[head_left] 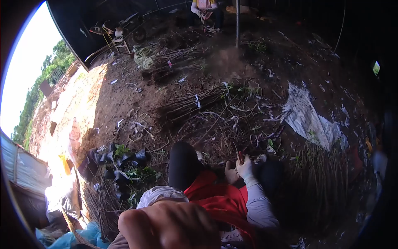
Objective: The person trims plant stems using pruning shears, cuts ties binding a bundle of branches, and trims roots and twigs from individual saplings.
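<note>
My right hand (245, 168), in a pale glove below a grey sleeve, is closed around what look like pruning shears (240, 157) with reddish handles. Their tips point up and away, above a litter of thin cut stems (215, 143). Very close to the camera at the bottom is my left hand (170, 222), its bare back and knuckles large in view. The left fingertips are hidden below the frame edge. A red cloth (217, 195) covers my lap between dark-trousered knees. Beyond my left knee lies a bundle of brown sticks (190, 101) tied with white strips.
Black plant bags with green leaves (134, 162) stand at the left, beside upright twigs (99, 199). A dirty white sheet (309, 118) and a row of thin stems (323, 172) lie right. Farther off are a metal pole (238, 25) and another person (204, 10), seated.
</note>
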Action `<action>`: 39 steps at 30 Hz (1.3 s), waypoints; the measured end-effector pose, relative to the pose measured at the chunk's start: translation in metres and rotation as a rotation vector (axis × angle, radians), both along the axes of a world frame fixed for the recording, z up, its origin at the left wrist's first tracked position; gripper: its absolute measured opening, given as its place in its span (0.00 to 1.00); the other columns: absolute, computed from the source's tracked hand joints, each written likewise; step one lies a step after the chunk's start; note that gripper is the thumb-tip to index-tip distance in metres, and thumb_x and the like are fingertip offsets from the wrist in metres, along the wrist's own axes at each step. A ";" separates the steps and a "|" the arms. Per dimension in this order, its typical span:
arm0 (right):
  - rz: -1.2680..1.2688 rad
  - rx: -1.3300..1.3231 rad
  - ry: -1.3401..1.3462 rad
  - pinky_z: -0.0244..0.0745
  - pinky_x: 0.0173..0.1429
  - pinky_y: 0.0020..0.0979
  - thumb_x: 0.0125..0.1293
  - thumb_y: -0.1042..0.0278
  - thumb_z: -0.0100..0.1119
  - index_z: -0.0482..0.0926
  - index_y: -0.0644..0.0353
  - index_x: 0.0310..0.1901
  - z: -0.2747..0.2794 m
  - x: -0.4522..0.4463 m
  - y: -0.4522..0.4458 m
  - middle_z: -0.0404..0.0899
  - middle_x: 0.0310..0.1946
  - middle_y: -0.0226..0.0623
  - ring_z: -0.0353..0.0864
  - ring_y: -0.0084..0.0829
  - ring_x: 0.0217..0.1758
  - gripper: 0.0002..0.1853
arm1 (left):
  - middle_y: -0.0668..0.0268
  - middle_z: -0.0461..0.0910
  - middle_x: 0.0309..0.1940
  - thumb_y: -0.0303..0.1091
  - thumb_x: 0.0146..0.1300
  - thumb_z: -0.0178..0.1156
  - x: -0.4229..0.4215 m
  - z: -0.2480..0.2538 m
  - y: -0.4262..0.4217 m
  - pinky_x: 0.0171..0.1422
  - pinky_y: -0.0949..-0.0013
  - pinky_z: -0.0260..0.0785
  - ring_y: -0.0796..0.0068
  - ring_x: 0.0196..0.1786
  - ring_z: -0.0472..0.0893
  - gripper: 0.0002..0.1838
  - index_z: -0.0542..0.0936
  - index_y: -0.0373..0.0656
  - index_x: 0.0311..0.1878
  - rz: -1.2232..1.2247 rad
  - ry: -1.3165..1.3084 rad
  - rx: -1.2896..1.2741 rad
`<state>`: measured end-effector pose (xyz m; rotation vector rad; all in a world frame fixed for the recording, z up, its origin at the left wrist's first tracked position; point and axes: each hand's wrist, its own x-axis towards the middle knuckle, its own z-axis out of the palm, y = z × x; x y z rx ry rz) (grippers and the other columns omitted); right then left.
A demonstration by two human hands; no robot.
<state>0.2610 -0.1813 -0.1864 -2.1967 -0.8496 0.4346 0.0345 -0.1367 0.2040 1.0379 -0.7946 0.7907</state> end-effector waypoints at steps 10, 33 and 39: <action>-0.009 0.110 0.102 0.73 0.31 0.44 0.55 0.64 0.60 0.71 0.60 0.31 -0.019 0.002 0.003 0.78 0.21 0.47 0.81 0.47 0.27 0.10 | 0.54 0.73 0.31 0.27 0.56 0.50 0.021 -0.025 -0.024 0.35 0.61 0.70 0.64 0.30 0.75 0.13 0.67 0.33 0.45 0.032 -0.102 -0.117; 0.032 0.064 0.147 0.71 0.21 0.36 0.57 0.69 0.59 0.69 0.59 0.34 0.006 -0.006 0.002 0.75 0.14 0.36 0.79 0.33 0.17 0.08 | 0.50 0.72 0.37 0.23 0.52 0.47 0.025 -0.050 -0.027 0.47 0.64 0.69 0.65 0.34 0.78 0.26 0.56 0.25 0.56 -0.180 -0.033 -0.105; 0.042 0.074 0.134 0.72 0.25 0.38 0.57 0.69 0.59 0.70 0.60 0.36 -0.016 0.001 0.002 0.75 0.16 0.38 0.80 0.36 0.21 0.09 | 0.54 0.63 0.40 0.26 0.55 0.43 0.023 -0.051 -0.018 0.49 0.63 0.63 0.67 0.42 0.67 0.28 0.52 0.29 0.59 -0.180 0.007 0.046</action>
